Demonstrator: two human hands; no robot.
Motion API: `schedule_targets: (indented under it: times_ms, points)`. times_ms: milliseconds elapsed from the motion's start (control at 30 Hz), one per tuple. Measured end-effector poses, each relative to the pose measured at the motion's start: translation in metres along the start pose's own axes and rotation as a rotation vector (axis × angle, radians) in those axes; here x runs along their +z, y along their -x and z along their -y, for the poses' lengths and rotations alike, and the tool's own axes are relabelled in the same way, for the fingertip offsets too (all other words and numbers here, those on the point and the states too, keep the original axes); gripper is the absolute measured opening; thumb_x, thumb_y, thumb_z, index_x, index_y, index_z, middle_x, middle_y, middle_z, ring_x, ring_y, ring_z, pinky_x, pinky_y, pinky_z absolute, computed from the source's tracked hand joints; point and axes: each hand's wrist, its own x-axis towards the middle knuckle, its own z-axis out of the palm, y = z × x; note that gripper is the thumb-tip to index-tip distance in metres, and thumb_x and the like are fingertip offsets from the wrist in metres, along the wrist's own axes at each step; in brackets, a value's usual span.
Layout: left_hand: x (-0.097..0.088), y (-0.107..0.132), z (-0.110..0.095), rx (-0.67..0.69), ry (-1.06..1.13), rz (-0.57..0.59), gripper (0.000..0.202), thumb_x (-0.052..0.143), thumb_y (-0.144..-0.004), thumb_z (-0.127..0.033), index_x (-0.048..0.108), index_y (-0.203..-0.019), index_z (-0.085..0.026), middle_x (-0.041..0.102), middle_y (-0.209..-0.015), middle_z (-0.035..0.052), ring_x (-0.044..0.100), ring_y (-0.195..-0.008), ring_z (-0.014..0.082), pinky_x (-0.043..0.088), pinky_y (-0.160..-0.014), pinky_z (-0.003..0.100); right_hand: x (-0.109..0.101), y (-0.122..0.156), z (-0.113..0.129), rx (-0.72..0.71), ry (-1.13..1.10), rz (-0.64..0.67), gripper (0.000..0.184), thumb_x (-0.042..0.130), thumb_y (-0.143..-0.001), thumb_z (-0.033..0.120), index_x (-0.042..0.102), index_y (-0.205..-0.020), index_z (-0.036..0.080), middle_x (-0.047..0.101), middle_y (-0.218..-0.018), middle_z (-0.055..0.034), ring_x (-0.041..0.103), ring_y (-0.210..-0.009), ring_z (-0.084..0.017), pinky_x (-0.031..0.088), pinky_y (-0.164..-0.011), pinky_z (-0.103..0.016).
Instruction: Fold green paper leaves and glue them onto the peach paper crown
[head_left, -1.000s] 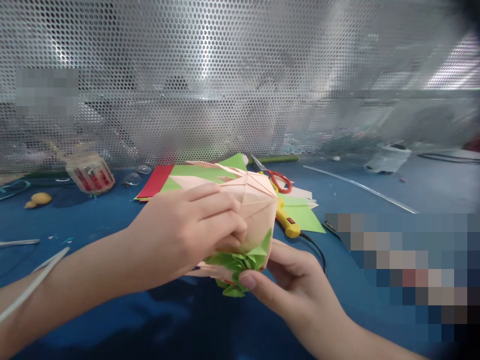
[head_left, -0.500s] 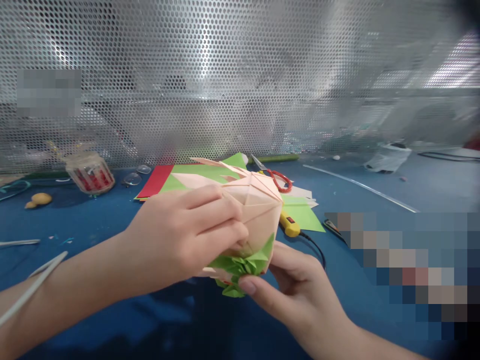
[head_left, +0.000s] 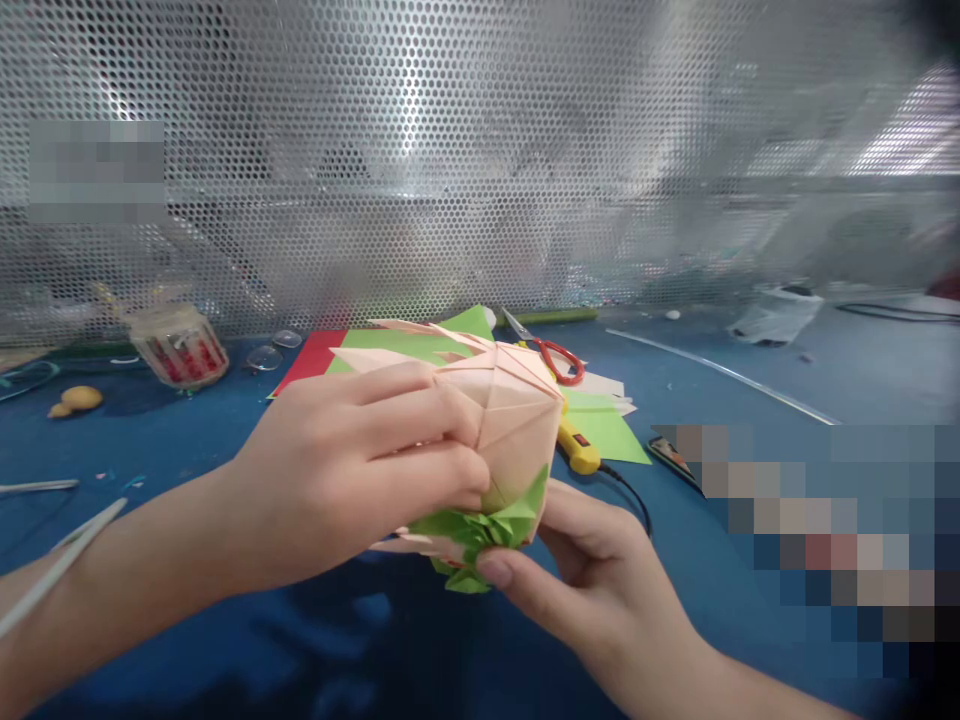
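Observation:
Between my hands, above the blue table, is a folded paper model (head_left: pixel 517 420) in pale peach, with creased panels and long pointed strips reaching to the left. Crumpled green paper pieces (head_left: pixel 495 530) stick out at its lower end. My left hand (head_left: pixel 367 460) grips the model's left side, its fingertips tucked into the folds and partly hidden. From the lower right my right hand (head_left: pixel 592 570) holds the model, thumb against the green paper and fingers behind. A white cord (head_left: pixel 67 570) loops about the left wrist.
Behind the model lie green paper (head_left: pixel 615 430), red paper (head_left: pixel 319 355), red-handled scissors (head_left: pixel 559 362) and a yellow-handled corded tool (head_left: pixel 579 448). A jar (head_left: pixel 180 345) and eyeglasses (head_left: pixel 270 352) stand left. A perforated metal screen (head_left: pixel 480 150) closes the back.
My left hand has shifted slightly left, and the model's upper part has tilted a little the same way. My right hand has stayed almost in place.

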Motion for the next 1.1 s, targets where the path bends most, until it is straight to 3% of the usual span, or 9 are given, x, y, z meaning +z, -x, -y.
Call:
schedule_targets:
  times_ms: [100, 233, 367, 533, 667, 833, 1000, 1100]
  points:
    - [0.001, 0.001, -0.001, 0.066, -0.012, -0.015, 0.022, 0.047, -0.097, -0.012, 0.065, -0.084, -0.016, 0.066, -0.081, -0.0009, 0.058, -0.075, 0.0112, 0.046, -0.074, 0.022, 0.001, 0.000, 0.001, -0.004, 0.001, -0.005, 0.018, 0.067, -0.082, 0.023, 0.060, -0.065, 0.021, 0.062, -0.071, -0.0001, 0.060, -0.071, -0.016, 0.049, -0.069, -0.025]
    - [0.005, 0.003, -0.002, 0.114, -0.162, -0.059, 0.027, 0.038, -0.097, -0.009, 0.060, -0.084, -0.017, 0.065, -0.080, -0.0017, 0.059, -0.074, 0.0130, 0.047, -0.071, 0.025, 0.002, 0.001, -0.002, -0.001, 0.005, 0.001, 0.017, 0.067, -0.082, 0.024, 0.061, -0.066, 0.020, 0.060, -0.070, 0.0001, 0.058, -0.069, -0.016, 0.049, -0.068, -0.025]
    - [0.006, -0.001, -0.003, 0.172, -0.284, 0.046, 0.026, 0.038, -0.095, -0.009, 0.061, -0.085, -0.013, 0.068, -0.077, 0.0031, 0.063, -0.073, 0.0184, 0.050, -0.064, 0.028, 0.002, 0.001, -0.005, 0.007, 0.005, 0.022, 0.017, 0.067, -0.082, 0.027, 0.063, -0.068, 0.020, 0.058, -0.070, -0.0004, 0.059, -0.072, -0.018, 0.049, -0.067, -0.026]
    - [0.002, -0.003, -0.001, 0.077, -0.200, 0.069, 0.023, 0.042, -0.097, -0.013, 0.060, -0.083, -0.014, 0.067, -0.079, 0.0048, 0.063, -0.072, 0.0198, 0.052, -0.069, 0.033, 0.002, 0.001, -0.005, 0.024, 0.001, 0.010, 0.016, 0.067, -0.082, 0.027, 0.061, -0.069, 0.021, 0.058, -0.069, 0.0007, 0.059, -0.073, -0.018, 0.048, -0.067, -0.025]
    - [-0.006, -0.003, 0.001, 0.011, -0.090, 0.063, 0.025, 0.039, -0.099, -0.013, 0.061, -0.088, -0.017, 0.068, -0.092, 0.0030, 0.063, -0.086, 0.0160, 0.050, -0.082, 0.027, 0.000, 0.002, -0.005, 0.042, -0.019, 0.011, 0.020, 0.066, -0.083, 0.027, 0.058, -0.065, 0.022, 0.059, -0.068, 0.0010, 0.057, -0.069, -0.016, 0.048, -0.069, -0.025]
    - [-0.012, -0.003, 0.000, 0.008, -0.011, 0.052, 0.024, 0.045, -0.096, -0.010, 0.064, -0.088, -0.021, 0.070, -0.091, -0.0022, 0.061, -0.079, 0.0136, 0.049, -0.078, 0.025, -0.001, 0.003, -0.005, 0.039, -0.020, 0.000, 0.019, 0.066, -0.082, 0.026, 0.057, -0.066, 0.022, 0.060, -0.071, 0.0010, 0.055, -0.069, -0.016, 0.049, -0.070, -0.026]
    - [-0.013, -0.007, -0.001, 0.014, -0.023, 0.047, 0.015, 0.052, -0.094, -0.013, 0.061, -0.083, -0.019, 0.069, -0.088, -0.0012, 0.061, -0.079, 0.0118, 0.046, -0.082, 0.021, -0.001, 0.002, -0.005, 0.056, -0.006, -0.004, 0.023, 0.066, -0.082, 0.027, 0.055, -0.062, 0.022, 0.060, -0.069, 0.0004, 0.058, -0.071, -0.017, 0.049, -0.069, -0.026]
    - [-0.012, -0.006, -0.001, -0.064, -0.009, 0.024, 0.016, 0.048, -0.097, -0.017, 0.054, -0.082, -0.019, 0.065, -0.084, 0.0005, 0.062, -0.079, 0.0124, 0.047, -0.074, 0.020, -0.001, 0.002, -0.006, 0.056, 0.006, -0.006, 0.024, 0.065, -0.083, 0.027, 0.055, -0.061, 0.021, 0.061, -0.070, -0.0001, 0.061, -0.075, -0.018, 0.049, -0.069, -0.026]
